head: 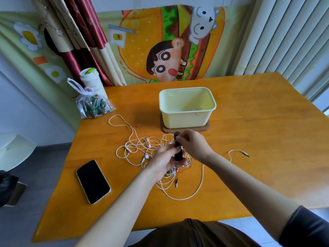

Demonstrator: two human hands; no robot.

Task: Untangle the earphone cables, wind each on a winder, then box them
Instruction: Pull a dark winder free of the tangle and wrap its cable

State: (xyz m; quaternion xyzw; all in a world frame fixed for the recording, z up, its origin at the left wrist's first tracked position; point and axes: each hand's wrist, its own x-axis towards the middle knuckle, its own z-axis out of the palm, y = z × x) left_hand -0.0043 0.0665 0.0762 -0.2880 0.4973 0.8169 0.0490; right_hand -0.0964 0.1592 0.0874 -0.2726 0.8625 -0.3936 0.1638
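In the head view, my left hand (162, 160) lies palm up just above the table (258, 131), fingers curled under and around the black winder (178, 154). My right hand (194, 145) comes in from 3 o'clock with thumb and forefinger pinched narrow on the winder's upper end. I cannot tell whether a strand is caught in that pinch. The tangle of white earphone cables (142, 148) lies on the table under and at 9 o'clock of my hands, with a red cable (179, 171) mixed in at 6 o'clock. One loose plug (246, 154) trails off well apart at 3 o'clock. The pale yellow box (185, 118) stands open at 12 o'clock, nothing in it that I can see. My worry is that the heap looks unsorted. If I wind from here, I judge the turns would drag neighbouring loops and the red lead onto the winder and tighten the knots. A hard pull could also sweep the strands against the phone (93, 181) at 8 o'clock, or flick an earbud off the edge.
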